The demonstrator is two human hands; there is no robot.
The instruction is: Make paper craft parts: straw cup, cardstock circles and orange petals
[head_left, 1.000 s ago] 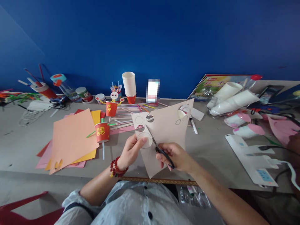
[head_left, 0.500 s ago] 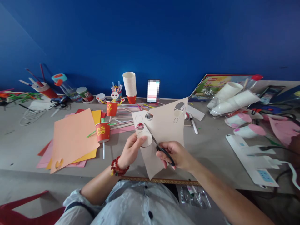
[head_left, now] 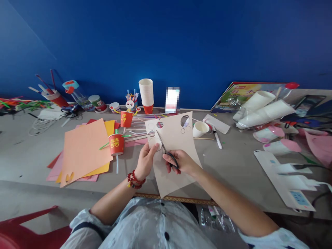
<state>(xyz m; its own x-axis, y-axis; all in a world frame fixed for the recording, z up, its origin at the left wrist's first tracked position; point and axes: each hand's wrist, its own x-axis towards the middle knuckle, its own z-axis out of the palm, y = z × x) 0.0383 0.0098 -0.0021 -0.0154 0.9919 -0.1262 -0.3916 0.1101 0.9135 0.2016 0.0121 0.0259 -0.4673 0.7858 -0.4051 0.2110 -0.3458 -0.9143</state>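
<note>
My left hand (head_left: 145,157) pinches the left side of a white paper sheet (head_left: 173,162), thumb on top of a drawn circle (head_left: 155,143). Several round holes and small pencilled circles show along the sheet's upper part. In my right hand (head_left: 178,160) are black-handled scissors (head_left: 173,159), my fingers wrapped round the handles. Their blades lie against the paper at the right edge of the drawn circle. Behind the sheet's right side lies a white paper cup (head_left: 200,129), tipped toward me.
Coloured paper (head_left: 85,150) is stacked at left beside a red cup (head_left: 116,144). A bunny-topped cup (head_left: 126,118) and a tall cup stack (head_left: 146,92) stand behind. A white marker (head_left: 218,139), a power strip (head_left: 284,181) and bagged cups (head_left: 261,112) lie at right.
The sheet and both hands have shifted slightly left and up in view, and the sheet has turned, uncovering the white cup behind it. My right hand keeps the scissors at the circle's edge.
</note>
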